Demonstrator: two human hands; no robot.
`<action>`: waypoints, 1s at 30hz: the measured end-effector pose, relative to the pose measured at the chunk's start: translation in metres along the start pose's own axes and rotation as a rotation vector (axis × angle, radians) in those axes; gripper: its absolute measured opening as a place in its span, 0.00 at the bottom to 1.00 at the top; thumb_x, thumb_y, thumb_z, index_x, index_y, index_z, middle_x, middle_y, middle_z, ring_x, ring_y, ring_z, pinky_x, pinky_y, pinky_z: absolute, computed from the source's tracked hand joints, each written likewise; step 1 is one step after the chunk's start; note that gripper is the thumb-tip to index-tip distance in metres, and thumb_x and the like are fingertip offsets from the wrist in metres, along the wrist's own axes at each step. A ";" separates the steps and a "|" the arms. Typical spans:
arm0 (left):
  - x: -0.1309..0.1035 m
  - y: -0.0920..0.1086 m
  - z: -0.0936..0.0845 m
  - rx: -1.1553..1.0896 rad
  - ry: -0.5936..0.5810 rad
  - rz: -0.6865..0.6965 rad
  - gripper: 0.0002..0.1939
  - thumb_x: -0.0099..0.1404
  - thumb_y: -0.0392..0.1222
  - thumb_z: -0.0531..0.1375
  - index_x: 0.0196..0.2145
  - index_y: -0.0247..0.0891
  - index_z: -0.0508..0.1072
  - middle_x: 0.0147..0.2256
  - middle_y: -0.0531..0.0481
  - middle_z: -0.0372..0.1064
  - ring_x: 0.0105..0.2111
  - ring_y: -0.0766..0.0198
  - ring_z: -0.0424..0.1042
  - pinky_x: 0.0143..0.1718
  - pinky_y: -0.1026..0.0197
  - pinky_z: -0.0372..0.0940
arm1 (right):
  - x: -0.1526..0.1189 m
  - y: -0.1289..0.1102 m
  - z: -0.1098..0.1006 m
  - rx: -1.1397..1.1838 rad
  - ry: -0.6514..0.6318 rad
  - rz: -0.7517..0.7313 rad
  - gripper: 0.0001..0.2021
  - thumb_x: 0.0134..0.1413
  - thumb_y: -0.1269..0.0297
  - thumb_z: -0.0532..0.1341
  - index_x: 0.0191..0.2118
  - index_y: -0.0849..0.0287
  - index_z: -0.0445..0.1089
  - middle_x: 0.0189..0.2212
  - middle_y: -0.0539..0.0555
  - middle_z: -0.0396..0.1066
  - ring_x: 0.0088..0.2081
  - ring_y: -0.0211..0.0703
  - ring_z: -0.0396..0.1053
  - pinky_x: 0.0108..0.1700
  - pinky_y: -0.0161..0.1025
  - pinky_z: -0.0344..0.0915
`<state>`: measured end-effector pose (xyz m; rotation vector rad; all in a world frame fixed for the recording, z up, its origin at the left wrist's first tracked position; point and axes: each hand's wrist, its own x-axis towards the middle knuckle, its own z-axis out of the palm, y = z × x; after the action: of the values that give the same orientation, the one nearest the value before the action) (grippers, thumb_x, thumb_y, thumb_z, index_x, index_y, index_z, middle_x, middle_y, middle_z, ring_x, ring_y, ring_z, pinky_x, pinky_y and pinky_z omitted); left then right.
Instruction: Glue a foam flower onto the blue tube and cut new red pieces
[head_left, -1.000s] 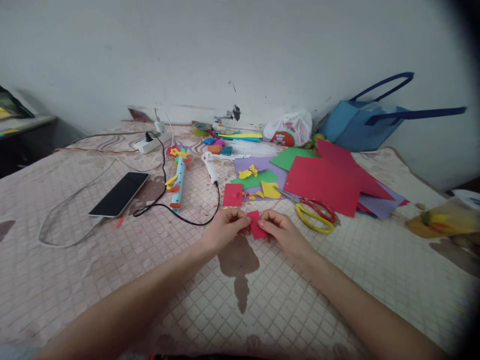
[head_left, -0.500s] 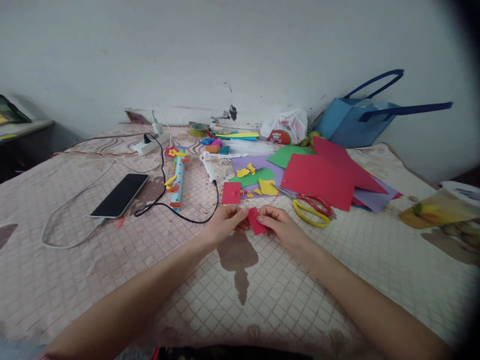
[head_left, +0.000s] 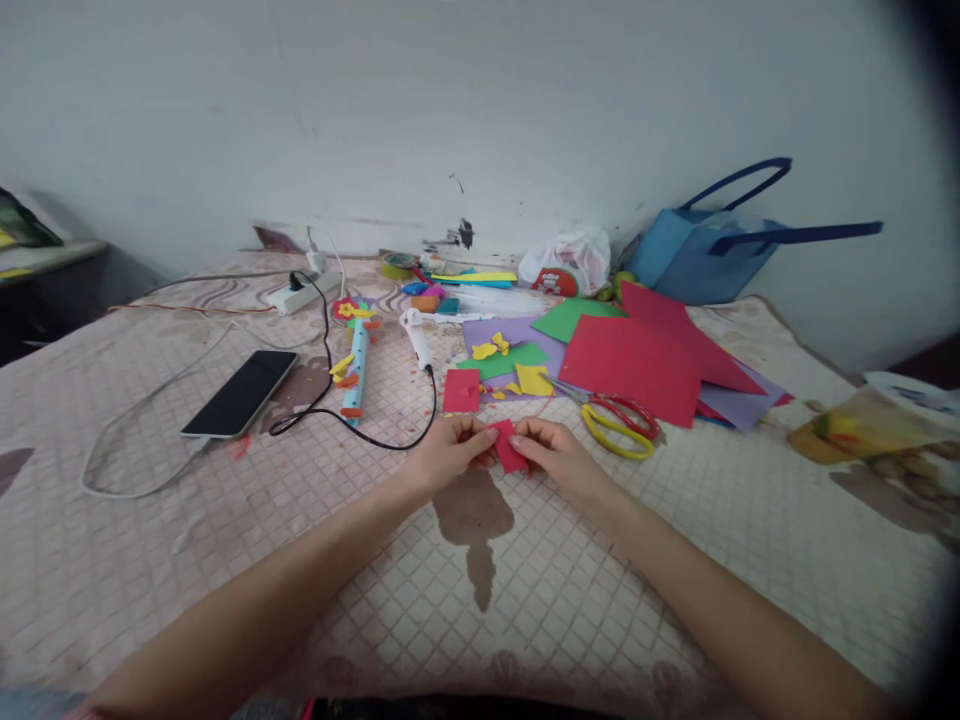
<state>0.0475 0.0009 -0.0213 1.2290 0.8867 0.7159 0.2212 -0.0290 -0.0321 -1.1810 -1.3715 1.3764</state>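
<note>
Between my two hands is a small red piece of paper or craft foam (head_left: 508,447), held just above the tablecloth. My left hand (head_left: 454,450) pinches its left edge between thumb and fingers. At its right edge, my right hand (head_left: 553,450) grips it the same way. Just beyond my hands lie a second red piece (head_left: 461,390) and a yellow square (head_left: 533,379), with small yellow scraps around them. Scissors with red and yellow handles (head_left: 616,430) rest to the right of my right hand.
Coloured sheets (head_left: 634,362) are piled at the right, before a blue bag (head_left: 697,255). A white glue gun (head_left: 417,338) trails a black cord. Left of it lie a decorated blue strip (head_left: 355,370), a phone (head_left: 241,393) on a cable and a power strip (head_left: 304,290). A plastic tub (head_left: 862,425) stands far right.
The view has shifted slightly. Both hands keep their pinch on the small red piece, whose tilt has changed only a little.
</note>
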 end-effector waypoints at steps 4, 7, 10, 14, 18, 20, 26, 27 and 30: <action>-0.001 0.001 0.001 0.013 0.031 0.032 0.13 0.55 0.48 0.61 0.25 0.33 0.68 0.21 0.52 0.69 0.22 0.70 0.68 0.27 0.66 0.63 | -0.001 -0.001 0.000 -0.029 -0.022 0.000 0.11 0.52 0.58 0.59 0.25 0.59 0.61 0.19 0.45 0.59 0.20 0.31 0.55 0.23 0.32 0.52; -0.001 0.001 0.001 0.017 0.041 0.041 0.12 0.55 0.45 0.61 0.22 0.34 0.67 0.19 0.53 0.67 0.20 0.70 0.66 0.26 0.66 0.62 | -0.002 -0.003 0.000 -0.067 -0.076 0.023 0.11 0.53 0.59 0.58 0.25 0.59 0.60 0.18 0.44 0.58 0.20 0.31 0.56 0.22 0.32 0.52; -0.001 0.000 0.001 0.051 0.043 0.064 0.13 0.55 0.45 0.59 0.21 0.34 0.65 0.18 0.54 0.65 0.19 0.70 0.65 0.24 0.66 0.61 | -0.003 -0.004 0.000 -0.090 -0.100 0.040 0.12 0.52 0.58 0.58 0.25 0.59 0.60 0.19 0.44 0.59 0.20 0.31 0.57 0.23 0.32 0.52; 0.000 -0.004 0.000 0.107 0.057 0.149 0.14 0.56 0.46 0.58 0.20 0.35 0.63 0.17 0.56 0.61 0.18 0.71 0.62 0.22 0.67 0.59 | -0.004 -0.003 0.000 -0.103 -0.140 0.047 0.12 0.51 0.57 0.59 0.25 0.59 0.60 0.19 0.45 0.59 0.20 0.31 0.57 0.22 0.32 0.51; 0.000 -0.004 -0.001 0.166 0.069 0.200 0.15 0.58 0.48 0.57 0.21 0.35 0.62 0.18 0.55 0.61 0.19 0.71 0.62 0.22 0.67 0.58 | -0.004 -0.005 0.001 -0.107 -0.130 0.045 0.13 0.51 0.56 0.59 0.25 0.59 0.59 0.18 0.45 0.59 0.20 0.31 0.57 0.22 0.32 0.51; 0.000 -0.004 0.000 0.177 0.049 0.197 0.16 0.58 0.51 0.57 0.23 0.35 0.64 0.20 0.54 0.63 0.20 0.70 0.64 0.23 0.67 0.59 | -0.003 -0.006 0.001 -0.083 -0.088 0.019 0.13 0.51 0.56 0.60 0.25 0.59 0.59 0.18 0.44 0.58 0.19 0.31 0.57 0.22 0.32 0.51; 0.000 -0.008 -0.001 0.200 -0.045 0.158 0.16 0.55 0.51 0.60 0.25 0.34 0.65 0.19 0.53 0.65 0.20 0.69 0.65 0.23 0.67 0.60 | 0.000 -0.002 -0.001 0.002 0.013 -0.014 0.13 0.51 0.57 0.61 0.25 0.58 0.60 0.18 0.44 0.60 0.19 0.31 0.58 0.23 0.32 0.54; 0.000 -0.008 -0.001 0.201 -0.055 0.152 0.15 0.55 0.51 0.60 0.25 0.34 0.65 0.19 0.53 0.65 0.20 0.69 0.65 0.23 0.66 0.60 | 0.000 -0.002 -0.001 0.011 0.014 -0.008 0.12 0.51 0.57 0.61 0.26 0.58 0.60 0.18 0.44 0.60 0.19 0.31 0.58 0.23 0.32 0.54; 0.000 -0.009 -0.002 0.202 -0.076 0.136 0.14 0.55 0.49 0.61 0.24 0.35 0.65 0.19 0.53 0.66 0.20 0.69 0.66 0.23 0.67 0.60 | -0.001 -0.001 -0.002 0.022 0.009 -0.004 0.12 0.51 0.57 0.61 0.26 0.58 0.60 0.18 0.44 0.60 0.19 0.32 0.58 0.23 0.32 0.54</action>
<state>0.0463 0.0002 -0.0305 1.4982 0.8334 0.6945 0.2228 -0.0292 -0.0311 -1.1682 -1.3480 1.3786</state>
